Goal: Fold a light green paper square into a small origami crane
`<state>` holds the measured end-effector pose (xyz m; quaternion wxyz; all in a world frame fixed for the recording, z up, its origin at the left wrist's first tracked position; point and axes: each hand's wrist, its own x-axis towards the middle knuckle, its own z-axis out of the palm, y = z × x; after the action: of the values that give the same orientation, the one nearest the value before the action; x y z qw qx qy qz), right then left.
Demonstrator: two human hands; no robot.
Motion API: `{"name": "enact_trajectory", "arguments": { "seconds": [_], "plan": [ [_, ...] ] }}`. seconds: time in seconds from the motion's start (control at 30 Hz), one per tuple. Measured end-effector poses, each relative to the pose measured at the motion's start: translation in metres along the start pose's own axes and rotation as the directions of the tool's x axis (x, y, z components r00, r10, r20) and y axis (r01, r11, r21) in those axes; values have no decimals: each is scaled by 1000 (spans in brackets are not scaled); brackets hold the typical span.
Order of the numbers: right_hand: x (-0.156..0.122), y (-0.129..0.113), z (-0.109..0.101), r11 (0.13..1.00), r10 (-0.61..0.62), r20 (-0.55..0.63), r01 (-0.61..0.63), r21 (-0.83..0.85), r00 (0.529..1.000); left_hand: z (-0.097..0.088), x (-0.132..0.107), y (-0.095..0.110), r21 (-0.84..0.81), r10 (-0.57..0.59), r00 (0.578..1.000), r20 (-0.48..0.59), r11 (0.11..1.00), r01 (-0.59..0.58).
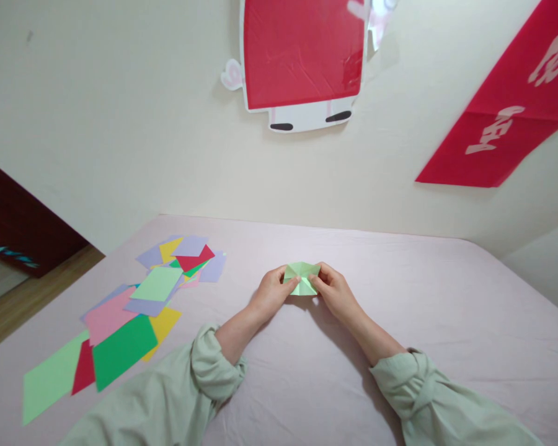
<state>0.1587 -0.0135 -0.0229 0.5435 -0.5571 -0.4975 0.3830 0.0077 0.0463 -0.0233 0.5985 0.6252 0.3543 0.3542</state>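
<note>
A small light-green piece of folded paper (302, 270) is held up between both hands, a little above the pale cloth. Crease lines run out from its middle. My left hand (274, 288) pinches its left side, with the thumb lying across the front. On the right edge, my right hand (333, 287) grips in the same way, its thumb pointing toward the paper's centre. The fingers behind the paper are mostly hidden. Both thumbs nearly meet near the middle of the sheet.
Loose coloured paper sheets lie scattered on the left, among them a green sheet (125, 352), a pink sheet (111, 314) and a light-green sheet (53, 378). The pale cloth surface (446, 297) ends at a wall (167, 136) bearing red decorations (304, 52).
</note>
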Motion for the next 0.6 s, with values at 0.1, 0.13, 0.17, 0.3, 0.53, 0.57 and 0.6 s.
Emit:
{"name": "enact_trajectory", "arguments": {
  "seconds": [0.1, 0.13, 0.17, 0.3, 0.53, 0.57, 0.6],
  "plan": [
    [0, -2, 0, 999, 12, 24, -13, 42, 1000, 0, 0, 1, -58, -69, 998, -11, 996, 68],
    [-1, -2, 0, 998, 16, 32, -18, 56, 999, 0, 1, 2, -94, -103, 994, -26, 991, 100],
    [-1, -3, 0, 997, 17, 40, -20, 68, 999, 0, 1, 3, -132, -139, 990, -38, 982, 133],
    [-3, -5, 1, 998, -41, 70, 37, 58, 997, 0, 0, 7, -243, -219, 974, -49, 949, 201],
    [-9, -6, 5, 983, -124, 51, 129, -130, 991, 0, -1, 7, -205, -226, 974, -27, 955, 216],
    [-9, -7, 5, 976, -131, 46, 137, -167, 990, 0, -1, 7, -194, -229, 973, -30, 956, 219],
    [-10, -8, 5, 968, -139, 44, 145, -206, 989, 0, -1, 8, -182, -234, 972, -33, 957, 225]
  ]
}}
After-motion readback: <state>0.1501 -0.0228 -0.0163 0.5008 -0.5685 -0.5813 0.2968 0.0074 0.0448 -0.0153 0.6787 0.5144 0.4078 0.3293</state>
